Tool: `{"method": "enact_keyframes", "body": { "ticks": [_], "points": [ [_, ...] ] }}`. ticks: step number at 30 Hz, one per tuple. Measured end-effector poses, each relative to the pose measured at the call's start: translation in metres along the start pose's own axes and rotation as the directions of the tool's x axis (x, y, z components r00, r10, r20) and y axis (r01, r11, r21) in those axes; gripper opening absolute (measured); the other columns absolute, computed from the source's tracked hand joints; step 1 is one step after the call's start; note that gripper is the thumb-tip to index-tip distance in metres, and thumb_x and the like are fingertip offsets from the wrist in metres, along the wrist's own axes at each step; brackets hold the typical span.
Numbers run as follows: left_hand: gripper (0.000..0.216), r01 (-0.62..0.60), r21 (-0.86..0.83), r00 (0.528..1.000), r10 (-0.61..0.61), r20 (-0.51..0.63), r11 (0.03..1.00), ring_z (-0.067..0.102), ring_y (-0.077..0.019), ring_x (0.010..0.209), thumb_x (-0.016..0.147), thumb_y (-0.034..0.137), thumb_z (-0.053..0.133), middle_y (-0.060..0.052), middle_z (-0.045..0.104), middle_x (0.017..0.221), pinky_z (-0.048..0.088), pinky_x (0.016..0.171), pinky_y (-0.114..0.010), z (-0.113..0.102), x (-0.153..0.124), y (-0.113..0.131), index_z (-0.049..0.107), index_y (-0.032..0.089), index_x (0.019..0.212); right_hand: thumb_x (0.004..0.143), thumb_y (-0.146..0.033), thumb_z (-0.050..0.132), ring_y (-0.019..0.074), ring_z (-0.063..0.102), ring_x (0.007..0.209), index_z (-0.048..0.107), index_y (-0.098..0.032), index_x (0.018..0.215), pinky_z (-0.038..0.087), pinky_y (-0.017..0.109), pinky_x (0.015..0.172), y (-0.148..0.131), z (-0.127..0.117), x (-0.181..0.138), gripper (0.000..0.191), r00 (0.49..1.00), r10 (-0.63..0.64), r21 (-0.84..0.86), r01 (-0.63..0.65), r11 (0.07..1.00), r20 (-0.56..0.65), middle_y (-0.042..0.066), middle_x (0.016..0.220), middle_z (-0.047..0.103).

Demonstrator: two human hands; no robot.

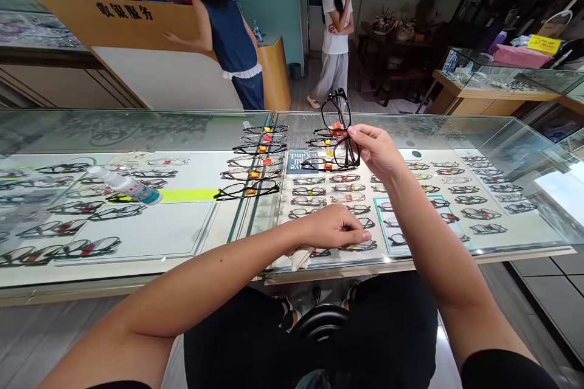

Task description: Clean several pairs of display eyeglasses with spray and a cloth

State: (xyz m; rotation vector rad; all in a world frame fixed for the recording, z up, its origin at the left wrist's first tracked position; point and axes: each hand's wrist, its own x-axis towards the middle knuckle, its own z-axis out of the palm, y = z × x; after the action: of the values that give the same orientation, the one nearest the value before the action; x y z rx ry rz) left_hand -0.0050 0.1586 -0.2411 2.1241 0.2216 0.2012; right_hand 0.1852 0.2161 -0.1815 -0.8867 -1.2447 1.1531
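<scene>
My right hand [375, 147] is raised over the glass counter [524, 152] and pinches a pair of black-framed glasses [340, 127] with an orange tag, lenses upright. My left hand [332, 226] rests closed on the counter near the front edge, on a pale cloth [295, 258] that sticks out under my wrist. Beside the held pair, two short columns of black glasses [256, 161] with orange tags lie on the glass top.
A small spray bottle [125, 185] lies on the counter to the left. Many more frames sit inside the display case below the glass. Two people stand behind the counter near a wooden reception desk [137, 21]. Another display case [502, 82] stands at the right.
</scene>
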Motion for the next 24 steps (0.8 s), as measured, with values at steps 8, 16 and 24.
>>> {"method": "enact_keyframes", "body": {
  "ticks": [8,16,24],
  "points": [
    [0.031,-0.009,0.182,0.594,0.151,-0.79,0.983,0.066,-0.0221,0.087,0.104,0.043,0.069,-0.006,0.075,0.088,0.052,0.088,-0.039,-0.019,-0.004,0.014,0.068,0.023,0.081,0.077,-0.071,0.097,0.023,0.078,0.1,0.087,-0.026,0.086,0.062,0.04,0.101,0.009,0.008,-0.002,0.046,0.97,-0.236,-0.167,0.223,0.96,-0.061,0.005,0.101,0.086],
    [0.042,-0.056,-0.138,0.284,-0.117,-0.952,0.989,0.061,-0.0187,0.076,0.091,0.062,0.085,-0.004,0.069,0.08,0.048,0.064,-0.03,-0.05,-0.001,-0.005,0.083,0.021,0.101,0.1,-0.052,0.079,0.0291,0.079,0.118,0.086,-0.03,0.098,0.063,0.047,0.109,0.023,0.032,-0.02,0.023,0.869,-0.494,-0.576,0.425,0.698,0.043,0.009,0.124,0.085],
    [0.051,-0.087,-0.158,0.22,-0.136,-0.966,0.984,0.051,-0.0161,0.071,0.081,0.069,0.093,0.0,0.059,0.074,0.045,0.064,-0.03,-0.065,-0.004,-0.014,0.079,0.022,0.094,0.101,-0.043,0.074,0.0314,0.075,0.135,0.086,-0.032,0.108,0.062,0.049,0.113,0.019,0.039,-0.028,0.018,0.884,-0.449,-0.546,0.441,0.712,0.128,0.008,0.135,0.085]
  ]
}}
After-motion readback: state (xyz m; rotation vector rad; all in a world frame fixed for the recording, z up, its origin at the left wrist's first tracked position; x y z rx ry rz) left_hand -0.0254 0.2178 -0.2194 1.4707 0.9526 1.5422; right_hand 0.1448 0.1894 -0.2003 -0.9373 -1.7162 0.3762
